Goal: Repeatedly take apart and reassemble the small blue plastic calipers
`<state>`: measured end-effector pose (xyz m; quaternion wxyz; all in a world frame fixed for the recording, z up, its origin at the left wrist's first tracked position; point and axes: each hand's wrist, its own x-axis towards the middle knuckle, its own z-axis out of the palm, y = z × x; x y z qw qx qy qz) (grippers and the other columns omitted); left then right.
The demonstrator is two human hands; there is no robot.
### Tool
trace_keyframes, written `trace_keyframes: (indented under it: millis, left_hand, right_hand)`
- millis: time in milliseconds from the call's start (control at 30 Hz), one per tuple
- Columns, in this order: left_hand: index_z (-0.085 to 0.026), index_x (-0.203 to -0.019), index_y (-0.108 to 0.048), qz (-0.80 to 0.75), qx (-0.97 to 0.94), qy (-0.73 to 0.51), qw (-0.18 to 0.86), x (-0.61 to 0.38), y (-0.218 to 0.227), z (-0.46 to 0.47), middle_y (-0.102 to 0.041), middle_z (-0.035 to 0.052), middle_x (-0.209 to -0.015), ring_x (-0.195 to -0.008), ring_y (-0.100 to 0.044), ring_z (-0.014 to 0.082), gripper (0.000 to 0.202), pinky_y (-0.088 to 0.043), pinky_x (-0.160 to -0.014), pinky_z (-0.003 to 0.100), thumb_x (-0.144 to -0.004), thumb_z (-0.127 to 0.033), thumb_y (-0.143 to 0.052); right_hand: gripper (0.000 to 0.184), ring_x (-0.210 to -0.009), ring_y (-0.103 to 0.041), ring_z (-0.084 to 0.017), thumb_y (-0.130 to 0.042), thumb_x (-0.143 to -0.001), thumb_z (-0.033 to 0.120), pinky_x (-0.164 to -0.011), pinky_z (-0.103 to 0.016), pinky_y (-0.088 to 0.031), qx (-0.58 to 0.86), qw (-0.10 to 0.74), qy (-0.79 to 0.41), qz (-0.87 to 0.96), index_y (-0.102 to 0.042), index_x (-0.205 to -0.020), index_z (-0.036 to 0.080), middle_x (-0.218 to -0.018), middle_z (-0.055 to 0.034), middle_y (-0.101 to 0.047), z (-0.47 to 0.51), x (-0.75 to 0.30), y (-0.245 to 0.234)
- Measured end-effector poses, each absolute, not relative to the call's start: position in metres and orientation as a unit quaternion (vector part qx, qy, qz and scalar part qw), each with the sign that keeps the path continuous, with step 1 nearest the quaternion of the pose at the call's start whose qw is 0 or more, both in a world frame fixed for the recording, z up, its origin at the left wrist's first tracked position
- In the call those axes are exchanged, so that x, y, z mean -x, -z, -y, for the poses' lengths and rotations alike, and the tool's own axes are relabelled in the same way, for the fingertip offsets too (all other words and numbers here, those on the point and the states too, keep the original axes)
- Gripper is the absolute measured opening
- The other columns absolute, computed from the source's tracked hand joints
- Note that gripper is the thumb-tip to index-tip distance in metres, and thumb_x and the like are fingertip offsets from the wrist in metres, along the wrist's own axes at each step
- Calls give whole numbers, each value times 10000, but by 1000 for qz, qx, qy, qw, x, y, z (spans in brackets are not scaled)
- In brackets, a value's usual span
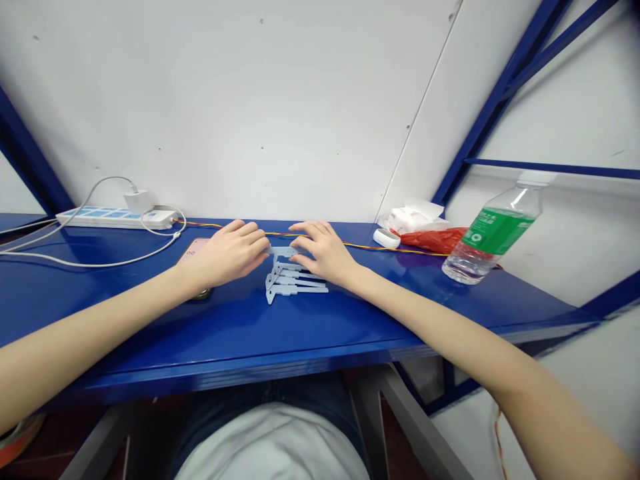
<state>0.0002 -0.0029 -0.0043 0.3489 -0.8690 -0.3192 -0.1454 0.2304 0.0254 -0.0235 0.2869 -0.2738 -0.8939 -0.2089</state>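
Note:
A small pale blue plastic piece (283,251) is pinched between the fingertips of both hands over the blue shelf (250,327). My left hand (233,253) grips its left end, fingers curled together. My right hand (323,253) holds its right end, fingers bent over it. Just below lie several more pale blue plastic strips (293,283), fanned out flat on the shelf and touching my right hand. A phone in a pink case (196,250) lies under my left wrist, mostly hidden.
A white power strip (115,217) with a charger and white cables sits at the back left. An orange cord (400,250) runs along the wall. At the right are a white oval object (387,238), a red bag with white wrapping (425,230), and a green-labelled water bottle (493,233).

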Motion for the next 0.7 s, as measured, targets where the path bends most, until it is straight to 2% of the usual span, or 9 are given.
trace_keyframes:
  millis: [167, 367, 567, 700]
  left_hand:
    - [-114, -1011, -640, 387, 847, 162, 328, 9, 3, -3, -666, 140, -974, -952, -578, 269, 316, -439, -811, 390, -909, -304, -410]
    - [-122, -968, -642, 421, 854, 148, 267, 4, 8, -1, -679, 112, -922, -928, -594, 254, 297, -457, -820, 380, -893, -263, -391]
    - [-92, -953, -638, 491, 801, 151, 307, 5, 6, -1, -667, 165, -921, -955, -590, 301, 330, -455, -821, 425, -893, -280, -373]
    - [-119, -926, -637, 463, 837, 116, 267, 8, 8, -2, -661, 134, -914, -941, -589, 279, 307, -463, -814, 404, -893, -269, -371]
  right_hand:
    - [146, -1108, -519, -245, -586, -862, 330, -957, -421, -378, 326, 308, 225, 865, -642, -877, 196, -1197, -100, -597, -35, -239, 24]
    - [131, -1078, -531, -242, -613, -843, 322, -947, -419, -381, 310, 306, 250, 865, -642, -823, 196, -1185, -94, -604, -34, -236, 27]
    - [122, -1087, -525, -245, -603, -853, 327, -938, -416, -379, 326, 319, 253, 853, -636, -828, 212, -1179, -85, -602, -35, -237, 26]
    - [128, -1078, -529, -248, -617, -842, 327, -939, -420, -379, 335, 332, 242, 848, -641, -827, 202, -1165, -96, -608, -34, -239, 25]
